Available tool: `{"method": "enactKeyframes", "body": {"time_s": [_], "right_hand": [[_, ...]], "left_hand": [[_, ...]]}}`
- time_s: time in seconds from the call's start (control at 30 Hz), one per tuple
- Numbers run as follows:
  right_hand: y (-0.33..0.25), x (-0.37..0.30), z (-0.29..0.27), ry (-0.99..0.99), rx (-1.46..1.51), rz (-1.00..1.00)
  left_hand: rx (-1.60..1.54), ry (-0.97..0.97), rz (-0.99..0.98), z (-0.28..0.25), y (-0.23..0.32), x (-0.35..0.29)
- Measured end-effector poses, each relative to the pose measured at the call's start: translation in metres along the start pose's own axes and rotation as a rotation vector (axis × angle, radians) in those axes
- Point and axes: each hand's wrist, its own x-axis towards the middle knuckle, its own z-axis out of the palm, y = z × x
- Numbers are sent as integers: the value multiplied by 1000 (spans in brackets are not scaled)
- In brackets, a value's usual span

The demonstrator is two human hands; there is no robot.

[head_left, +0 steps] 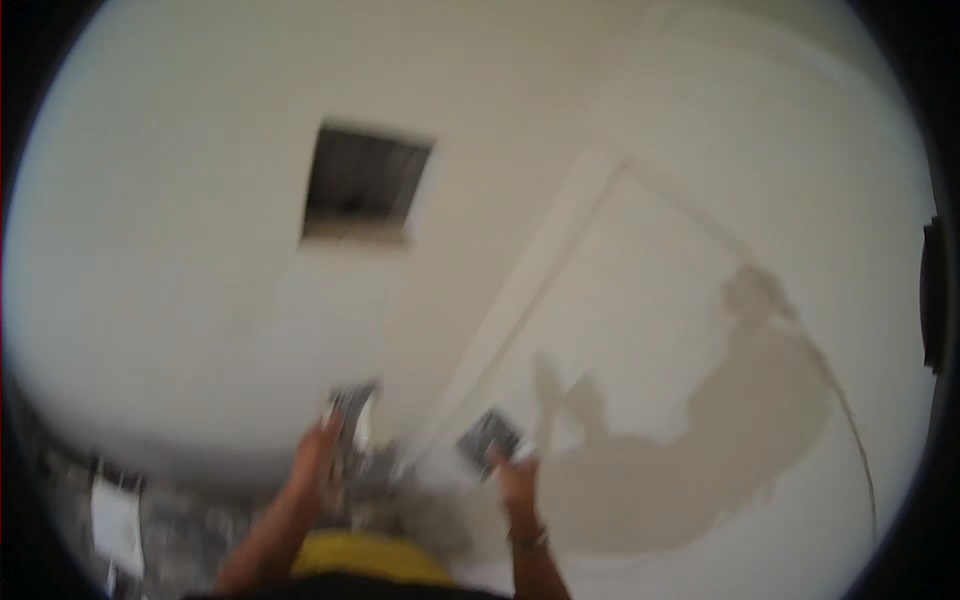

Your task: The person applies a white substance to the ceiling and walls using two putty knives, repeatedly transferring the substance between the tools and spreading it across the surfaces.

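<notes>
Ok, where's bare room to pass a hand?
Bare wall lies between the dark opening and the grey-white tool in the left hand. Another bare patch lies between the diagonal line and the shadow, up-right of the dark tool in the right hand. Lower down is crowded: both tools, the yellow item between the forearms, and, far left, a white piece.

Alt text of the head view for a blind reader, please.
Left hand holds a blurred flat tool, right hand a square grey blade, before a pale wall with a dark opening; a person's shadow falls at right.
</notes>
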Motion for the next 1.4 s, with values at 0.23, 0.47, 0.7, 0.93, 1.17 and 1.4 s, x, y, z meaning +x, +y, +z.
{"method": "enactKeyframes", "body": {"time_s": [0.23, 0.47, 0.7, 0.93, 1.17, 1.4], "right_hand": [[-152, -6, 22, -648, -732, -1102], [-191, -25, 63, -849, -845, -1268], [-203, -20, 67, -925, -912, -1275], [-197, -17, 72, -999, -954, -1305], [-188, -9, 77, -999, -943, -1337], [-203, -7, 84, -987, -983, -1367]], "left_hand": [[-118, -360, -58, 19, 61, -28], [-18, -430, -107, 28, 100, -74], [-84, -444, -101, 19, 82, -59], [-9, -396, -52, 17, 79, -56], [9, -425, -28, 25, 72, -56], [75, -410, -6, 23, 69, -50]]}}
